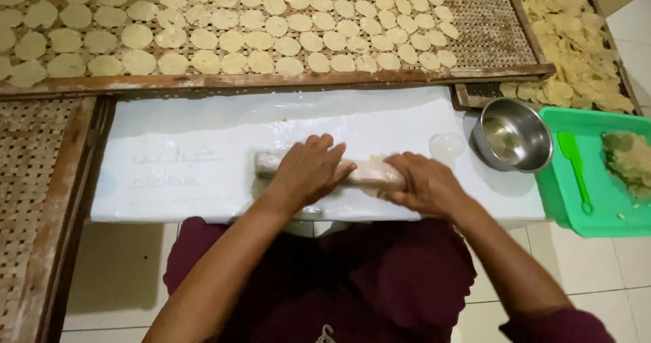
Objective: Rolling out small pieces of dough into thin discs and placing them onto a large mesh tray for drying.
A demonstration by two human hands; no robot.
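Both hands, left hand (306,168) and right hand (422,183), press flat with fingers spread on a pale cylindrical rolling pin (369,172) lying across the white plastic-covered board (190,173). Even downward pressure should keep the dough (373,159) beneath it uniform. A round steel bowl (512,136) sits right of the pin.

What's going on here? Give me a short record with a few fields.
left hand: palm down on the rolling pin
right hand: palm down on the pin's other end
surface: white board
right side: metal bowl, green tray with a green spatula and dough
behind: woven rack with pale round discs
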